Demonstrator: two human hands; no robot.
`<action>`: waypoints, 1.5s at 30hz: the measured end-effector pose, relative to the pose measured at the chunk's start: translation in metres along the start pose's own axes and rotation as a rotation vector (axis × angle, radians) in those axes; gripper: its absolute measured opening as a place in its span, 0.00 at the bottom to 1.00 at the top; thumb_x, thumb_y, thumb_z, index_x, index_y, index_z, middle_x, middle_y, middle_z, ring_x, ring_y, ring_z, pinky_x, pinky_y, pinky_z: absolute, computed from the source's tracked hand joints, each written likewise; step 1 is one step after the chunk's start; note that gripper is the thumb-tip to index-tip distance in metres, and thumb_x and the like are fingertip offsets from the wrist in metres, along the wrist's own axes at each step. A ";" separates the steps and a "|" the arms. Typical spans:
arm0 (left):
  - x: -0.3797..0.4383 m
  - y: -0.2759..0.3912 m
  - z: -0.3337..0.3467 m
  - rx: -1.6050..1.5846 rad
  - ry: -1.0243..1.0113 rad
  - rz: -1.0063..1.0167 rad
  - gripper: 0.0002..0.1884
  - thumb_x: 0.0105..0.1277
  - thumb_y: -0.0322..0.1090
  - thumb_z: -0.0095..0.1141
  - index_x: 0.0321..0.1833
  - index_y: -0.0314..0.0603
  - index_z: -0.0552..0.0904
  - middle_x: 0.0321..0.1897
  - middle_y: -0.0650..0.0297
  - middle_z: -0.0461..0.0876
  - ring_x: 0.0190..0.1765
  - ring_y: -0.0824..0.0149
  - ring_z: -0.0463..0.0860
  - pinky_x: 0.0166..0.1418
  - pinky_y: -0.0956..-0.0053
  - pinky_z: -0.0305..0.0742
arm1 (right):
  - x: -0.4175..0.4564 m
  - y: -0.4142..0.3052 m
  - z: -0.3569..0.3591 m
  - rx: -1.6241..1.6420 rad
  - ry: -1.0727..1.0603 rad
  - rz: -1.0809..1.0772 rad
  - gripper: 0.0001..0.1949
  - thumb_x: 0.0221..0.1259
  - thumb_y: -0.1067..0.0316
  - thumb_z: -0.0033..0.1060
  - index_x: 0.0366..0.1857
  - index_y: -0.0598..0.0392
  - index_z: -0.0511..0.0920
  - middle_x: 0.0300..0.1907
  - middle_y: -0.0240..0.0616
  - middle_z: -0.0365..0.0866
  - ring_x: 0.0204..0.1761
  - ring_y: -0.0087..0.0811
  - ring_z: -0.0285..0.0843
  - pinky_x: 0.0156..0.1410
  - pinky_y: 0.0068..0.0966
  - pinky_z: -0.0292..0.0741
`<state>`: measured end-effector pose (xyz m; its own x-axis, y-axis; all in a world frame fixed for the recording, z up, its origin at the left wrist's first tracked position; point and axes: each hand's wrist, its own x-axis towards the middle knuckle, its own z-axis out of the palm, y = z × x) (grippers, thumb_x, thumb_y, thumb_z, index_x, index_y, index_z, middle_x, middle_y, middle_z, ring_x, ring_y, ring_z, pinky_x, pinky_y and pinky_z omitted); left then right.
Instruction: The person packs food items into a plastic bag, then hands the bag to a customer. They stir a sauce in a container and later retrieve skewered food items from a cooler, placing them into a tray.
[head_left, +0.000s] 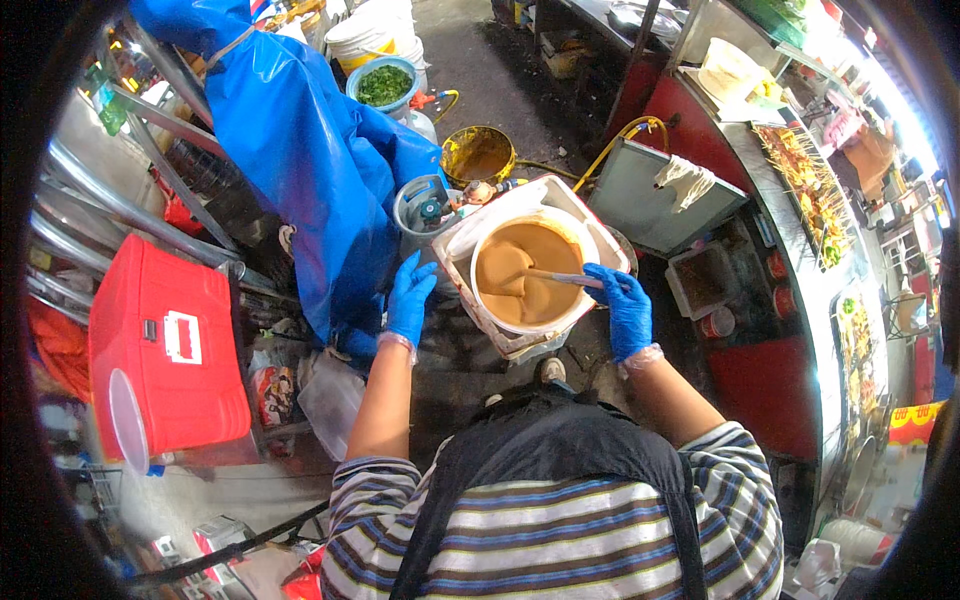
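A round white bucket (534, 327) of thick light-brown sauce or batter (559, 259) stands inside a square, stained white container (517, 346) in front of me. In a blue glove, my right hand (628, 311) grips the handle of a stirring utensil (559, 277) at the bucket's right rim. The utensil's far end is sunk in the mixture, so its shape is hidden. My left hand (411, 298), gloved in blue too, hovers left of the container with its fingers apart and holds nothing. It is near a grey gas cylinder (409, 214) with a valve.
A blue tarp (277, 150) hangs at left above a red insulated box (180, 360). Ahead are a yellow-rimmed bucket (478, 154) and a blue bowl of chopped greens (384, 84). On the right, a steel counter (795, 247) holds skewers (806, 187); a yellow hose (615, 146) runs beside it.
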<state>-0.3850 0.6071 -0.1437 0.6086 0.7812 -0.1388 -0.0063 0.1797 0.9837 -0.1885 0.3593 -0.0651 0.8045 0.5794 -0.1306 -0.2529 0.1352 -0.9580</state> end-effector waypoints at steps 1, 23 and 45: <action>0.003 0.000 0.001 0.002 -0.006 0.020 0.26 0.61 0.27 0.50 0.63 0.43 0.63 0.53 0.59 0.74 0.53 0.69 0.71 0.60 0.74 0.64 | -0.003 -0.009 -0.001 0.005 0.027 -0.015 0.11 0.64 0.67 0.48 0.44 0.63 0.74 0.46 0.44 0.78 0.48 0.32 0.77 0.56 0.27 0.73; 0.056 0.018 0.041 0.638 -0.112 0.287 0.17 0.57 0.27 0.55 0.52 0.37 0.76 0.45 0.57 0.79 0.47 0.65 0.78 0.53 0.72 0.71 | 0.022 -0.028 -0.024 -1.394 -0.941 -1.036 0.18 0.54 0.70 0.47 0.51 0.58 0.70 0.48 0.47 0.73 0.48 0.41 0.75 0.51 0.30 0.74; 0.057 0.012 0.043 0.593 -0.139 0.241 0.18 0.60 0.28 0.53 0.54 0.36 0.74 0.48 0.58 0.78 0.50 0.68 0.75 0.54 0.74 0.69 | 0.045 0.042 0.019 -0.750 -0.317 -0.151 0.08 0.59 0.68 0.46 0.31 0.53 0.79 0.32 0.44 0.80 0.37 0.43 0.78 0.44 0.32 0.74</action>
<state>-0.3164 0.6281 -0.1350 0.7418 0.6670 0.0703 0.2593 -0.3819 0.8871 -0.1735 0.4059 -0.1067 0.5831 0.8122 -0.0161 0.3621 -0.2775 -0.8899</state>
